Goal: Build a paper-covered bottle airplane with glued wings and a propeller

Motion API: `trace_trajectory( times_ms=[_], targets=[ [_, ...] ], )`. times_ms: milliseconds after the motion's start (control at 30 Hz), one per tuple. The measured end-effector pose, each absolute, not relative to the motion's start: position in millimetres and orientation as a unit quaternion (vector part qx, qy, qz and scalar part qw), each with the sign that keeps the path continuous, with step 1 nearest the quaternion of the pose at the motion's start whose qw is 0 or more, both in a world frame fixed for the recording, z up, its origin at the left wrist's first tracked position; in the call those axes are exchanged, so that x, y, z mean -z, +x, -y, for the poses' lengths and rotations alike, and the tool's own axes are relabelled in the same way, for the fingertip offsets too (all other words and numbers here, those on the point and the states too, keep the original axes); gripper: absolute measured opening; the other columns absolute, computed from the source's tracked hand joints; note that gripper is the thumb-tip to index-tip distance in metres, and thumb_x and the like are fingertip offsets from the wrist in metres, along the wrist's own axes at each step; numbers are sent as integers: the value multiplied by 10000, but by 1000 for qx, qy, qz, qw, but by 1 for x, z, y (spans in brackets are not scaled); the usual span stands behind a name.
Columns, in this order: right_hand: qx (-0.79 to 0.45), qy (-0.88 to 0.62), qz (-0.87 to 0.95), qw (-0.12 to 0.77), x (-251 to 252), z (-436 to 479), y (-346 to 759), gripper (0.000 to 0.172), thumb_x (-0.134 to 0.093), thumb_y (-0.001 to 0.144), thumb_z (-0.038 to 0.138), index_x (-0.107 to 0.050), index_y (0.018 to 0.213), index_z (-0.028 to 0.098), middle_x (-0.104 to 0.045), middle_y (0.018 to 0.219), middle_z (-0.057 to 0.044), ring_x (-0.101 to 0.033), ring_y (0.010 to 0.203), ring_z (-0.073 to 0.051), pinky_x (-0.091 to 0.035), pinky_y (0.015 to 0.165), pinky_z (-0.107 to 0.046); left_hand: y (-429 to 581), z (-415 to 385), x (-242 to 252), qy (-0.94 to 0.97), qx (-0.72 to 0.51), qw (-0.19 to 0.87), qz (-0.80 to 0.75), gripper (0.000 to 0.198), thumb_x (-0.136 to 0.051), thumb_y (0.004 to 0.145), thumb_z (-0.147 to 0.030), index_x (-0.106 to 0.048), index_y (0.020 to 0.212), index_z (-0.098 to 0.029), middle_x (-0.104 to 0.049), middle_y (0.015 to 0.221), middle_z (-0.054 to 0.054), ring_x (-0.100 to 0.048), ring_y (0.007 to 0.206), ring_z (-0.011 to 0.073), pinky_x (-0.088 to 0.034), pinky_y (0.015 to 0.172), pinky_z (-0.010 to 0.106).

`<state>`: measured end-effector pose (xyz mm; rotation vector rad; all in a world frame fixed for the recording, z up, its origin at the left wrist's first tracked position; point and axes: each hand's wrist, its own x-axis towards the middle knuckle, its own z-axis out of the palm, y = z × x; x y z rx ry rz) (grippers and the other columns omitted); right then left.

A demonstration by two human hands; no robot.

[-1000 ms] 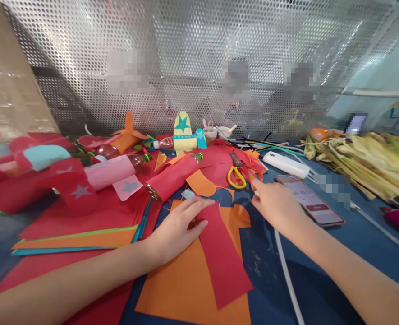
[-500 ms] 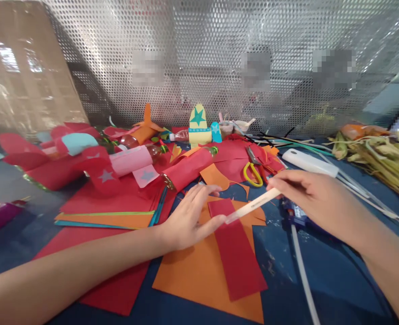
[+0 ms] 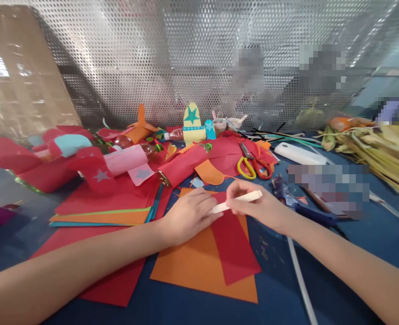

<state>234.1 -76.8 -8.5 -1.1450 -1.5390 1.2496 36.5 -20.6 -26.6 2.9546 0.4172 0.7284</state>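
The right hand [image 3: 258,210] is pinching a white pen [image 3: 236,201], fingers closed around it, with its tip lying over the red paper strip [image 3: 235,246]. The left hand [image 3: 187,216] is pressing flat on that strip, fingers loosely spread and gripping nothing. The strip is lying on an orange sheet [image 3: 189,266] on the bench [image 3: 277,289]. Any print on the pen is too small to read.
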Motion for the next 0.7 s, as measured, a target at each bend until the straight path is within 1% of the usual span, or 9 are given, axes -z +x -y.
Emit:
trace_trajectory(
  times_ms=[67,167,267,367,467,567,700],
  targets=[
    [-530,-431,610,401,11,78,229,284,-654,798,422,-468,766,210,-552,584,57,-444,524,-92,-293,507,-226,37,21,24,966,-219,46,-129,324,-349,988,-299,-605,852,-154,-636,774,49,-569,761,184,-461,725,302],
    [-547,-426,596,405,15,78,227,244,-600,840,390,-443,776,215,-534,551,76,-398,481,-83,-269,483,-223,37,21,22,969,-198,52,-138,316,-371,979,-338,-611,861,-169,-631,770,45,-565,762,186,-463,720,307],
    [-553,-426,589,408,17,76,227,233,-597,844,376,-453,770,208,-534,556,74,-436,503,-85,-299,502,-224,37,22,22,967,-201,46,-149,344,-367,974,-385,-594,836,-166,-631,763,52,-573,759,194,-475,698,314],
    [-566,-415,583,410,16,74,228,278,-625,829,420,-461,769,203,-560,597,59,-482,551,-91,-351,552,-233,36,22,23,964,-208,53,-158,337,-320,991,-325,-573,830,-170,-641,801,56,-595,782,192,-494,707,320],
    [-576,-409,578,409,16,74,228,335,-655,800,475,-459,780,203,-570,627,54,-500,582,-94,-385,596,-244,35,21,26,962,-220,59,-151,260,-327,991,-256,-554,902,-165,-658,890,66,-614,845,192,-511,759,334],
    [-568,-411,583,410,17,75,226,356,-646,801,504,-445,802,209,-564,632,57,-509,589,-99,-396,606,-250,36,20,28,957,-247,58,-138,215,-312,991,-204,-522,989,-162,-656,960,74,-622,899,181,-514,811,328],
    [-548,-425,592,410,18,76,225,388,-621,800,550,-432,815,212,-564,625,53,-517,585,-104,-405,606,-255,38,19,29,955,-259,59,-135,214,-281,991,-178,-490,1036,-169,-642,968,72,-627,908,170,-522,809,307]
  ],
)
